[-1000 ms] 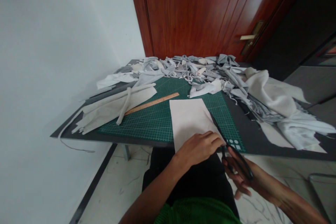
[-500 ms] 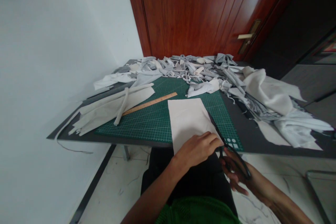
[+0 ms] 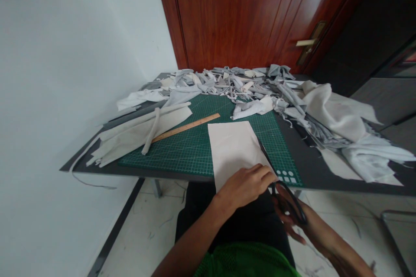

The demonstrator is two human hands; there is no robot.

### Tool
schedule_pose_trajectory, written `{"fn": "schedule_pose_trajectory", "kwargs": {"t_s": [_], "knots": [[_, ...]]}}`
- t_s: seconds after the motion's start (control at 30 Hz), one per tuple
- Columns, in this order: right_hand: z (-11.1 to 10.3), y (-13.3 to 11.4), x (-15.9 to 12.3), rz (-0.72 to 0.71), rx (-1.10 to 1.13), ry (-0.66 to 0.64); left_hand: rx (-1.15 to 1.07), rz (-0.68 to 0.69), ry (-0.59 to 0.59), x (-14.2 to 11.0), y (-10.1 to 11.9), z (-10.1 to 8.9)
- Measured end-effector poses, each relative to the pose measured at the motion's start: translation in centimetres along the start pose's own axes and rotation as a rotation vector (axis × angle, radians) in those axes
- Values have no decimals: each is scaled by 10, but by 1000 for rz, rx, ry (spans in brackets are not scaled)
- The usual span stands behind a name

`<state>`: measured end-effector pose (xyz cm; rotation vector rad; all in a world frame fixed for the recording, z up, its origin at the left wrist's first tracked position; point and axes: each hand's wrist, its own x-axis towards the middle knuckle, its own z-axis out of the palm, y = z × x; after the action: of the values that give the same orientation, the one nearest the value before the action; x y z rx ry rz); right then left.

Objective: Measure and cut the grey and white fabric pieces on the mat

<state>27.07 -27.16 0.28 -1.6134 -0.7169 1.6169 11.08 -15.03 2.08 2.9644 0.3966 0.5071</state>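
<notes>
A piece of off-white fabric (image 3: 232,147) lies over the front of the green cutting mat (image 3: 182,156), its near end hanging past the table edge. My left hand (image 3: 248,184) has its fingers closed on the fabric's right edge near the front. Black-handled scissors (image 3: 294,201) are in my right hand (image 3: 287,212), just to the right of the left hand. Their blades run along the fabric's right edge, pointing away from me; the lower parts are partly hidden by the fingers.
A wooden ruler (image 3: 186,127) and folded fabric strips (image 3: 143,134) lie on the left. Heaped fabric scraps (image 3: 227,82) line the table's back, and a larger cloth pile (image 3: 338,117) covers its right side. A wooden door (image 3: 240,17) stands behind.
The scissor handles in my right hand have come a little closer together. My left hand and the fabric look almost unmoved; the view has shifted slightly.
</notes>
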Motion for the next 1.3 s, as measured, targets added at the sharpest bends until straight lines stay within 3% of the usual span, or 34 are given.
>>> {"fn": "schedule_pose_trajectory", "kwargs": {"t_s": [0.6,1.3], "knots": [[-11,0,-3,-22,-113,35,-26,15,38,-3,-1,6],[-20,7,-2,19,-155,51,-16,-56,-14,-3,7,8]]}}
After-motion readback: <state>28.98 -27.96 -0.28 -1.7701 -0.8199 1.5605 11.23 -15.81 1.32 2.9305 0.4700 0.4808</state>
